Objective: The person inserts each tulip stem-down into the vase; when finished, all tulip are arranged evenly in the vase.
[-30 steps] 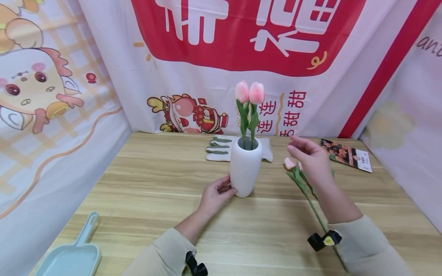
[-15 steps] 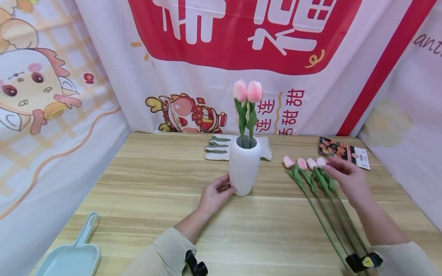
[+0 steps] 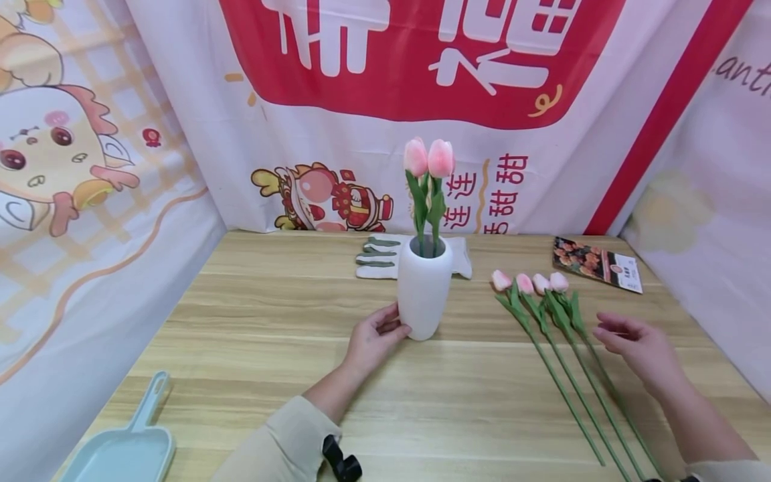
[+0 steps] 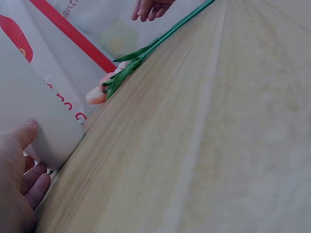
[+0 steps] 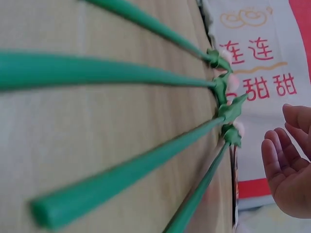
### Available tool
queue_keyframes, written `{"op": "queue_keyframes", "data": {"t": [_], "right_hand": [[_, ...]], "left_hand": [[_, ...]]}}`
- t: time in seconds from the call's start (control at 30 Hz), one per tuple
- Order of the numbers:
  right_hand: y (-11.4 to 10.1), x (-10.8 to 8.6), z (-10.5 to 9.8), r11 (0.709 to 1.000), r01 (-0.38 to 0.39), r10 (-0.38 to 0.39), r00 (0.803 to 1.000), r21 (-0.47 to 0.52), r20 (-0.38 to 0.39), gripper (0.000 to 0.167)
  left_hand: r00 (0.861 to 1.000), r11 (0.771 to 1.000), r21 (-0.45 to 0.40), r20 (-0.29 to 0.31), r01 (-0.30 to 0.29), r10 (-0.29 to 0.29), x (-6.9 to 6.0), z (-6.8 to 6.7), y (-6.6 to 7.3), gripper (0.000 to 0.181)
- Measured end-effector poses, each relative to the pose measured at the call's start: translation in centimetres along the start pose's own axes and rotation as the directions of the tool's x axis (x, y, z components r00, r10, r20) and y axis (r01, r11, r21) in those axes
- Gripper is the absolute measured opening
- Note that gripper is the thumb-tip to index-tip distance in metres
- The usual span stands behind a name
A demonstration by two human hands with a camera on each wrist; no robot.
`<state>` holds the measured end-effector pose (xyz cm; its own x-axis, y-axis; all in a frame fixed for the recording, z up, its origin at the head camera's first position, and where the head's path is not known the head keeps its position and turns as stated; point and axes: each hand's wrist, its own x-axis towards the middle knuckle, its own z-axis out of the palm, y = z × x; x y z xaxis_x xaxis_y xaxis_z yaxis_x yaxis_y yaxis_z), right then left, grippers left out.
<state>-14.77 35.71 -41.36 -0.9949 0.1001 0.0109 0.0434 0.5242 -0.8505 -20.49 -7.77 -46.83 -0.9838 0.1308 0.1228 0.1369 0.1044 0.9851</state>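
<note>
A white vase [image 3: 424, 288] stands upright on the table with two pink tulips [image 3: 429, 161] in it. Low on its left side, my left hand [image 3: 372, 338] grips the vase near the base; in the left wrist view the thumb lies against the white wall [image 4: 36, 92]. Several more pink tulips [image 3: 560, 321] lie side by side on the table to the right, blooms away from me. Just right of their stems hovers my right hand [image 3: 641, 351], holding nothing, its fingers loosely bent. In the right wrist view that hand [image 5: 291, 160] is apart from the green stems [image 5: 146, 179].
A pair of work gloves [image 3: 376, 258] lies behind the vase. At the back right is a seed packet [image 3: 596, 264] with orange flowers printed on it. A light blue dustpan [image 3: 129, 448] rests at the front left. Printed cloth [image 3: 271, 167] hangs behind the table.
My right hand has moved right and toward me, passing over the lying tulips and off their blooms. My left hand stays on the vase. The head view has shifted slightly.
</note>
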Motion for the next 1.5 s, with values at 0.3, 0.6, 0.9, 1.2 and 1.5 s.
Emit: {"op": "queue_keyframes", "data": {"t": [0.3, 0.6, 0.9, 1.2, 1.5], "right_hand": [[1.8, -0.3, -0.5, 0.981, -0.118, 0.135, 0.985, -0.152, 0.107, 0.058], [2.5, 0.3, -0.5, 0.938, -0.108, 0.171, 0.970, -0.328, 0.171, 0.059], [2.6, 0.5, -0.4, 0.919, -0.080, 0.156, 0.973, -0.385, 0.169, 0.058], [2.5, 0.9, -0.5, 0.919, -0.150, 0.228, 0.957, -0.364, 0.182, 0.057], [2.4, 0.5, -0.9, 0.920, -0.166, 0.237, 0.957, -0.355, 0.167, 0.058]], "left_hand": [[1.000, 1.000, -0.009, -0.008, -0.005, 0.005, 0.1, 0.0, -0.2, 0.048], [1.000, 1.000, 0.004, -0.002, -0.002, 0.002, 0.0, 0.0, 0.0, 0.049], [1.000, 1.000, 0.008, -0.004, -0.002, 0.002, -0.1, -0.1, 0.2, 0.048], [1.000, 1.000, 0.009, -0.001, -0.006, 0.006, -0.1, 0.0, 0.3, 0.047], [1.000, 1.000, 0.000, -0.002, 0.003, -0.003, -0.1, 0.0, 0.3, 0.048]]}}
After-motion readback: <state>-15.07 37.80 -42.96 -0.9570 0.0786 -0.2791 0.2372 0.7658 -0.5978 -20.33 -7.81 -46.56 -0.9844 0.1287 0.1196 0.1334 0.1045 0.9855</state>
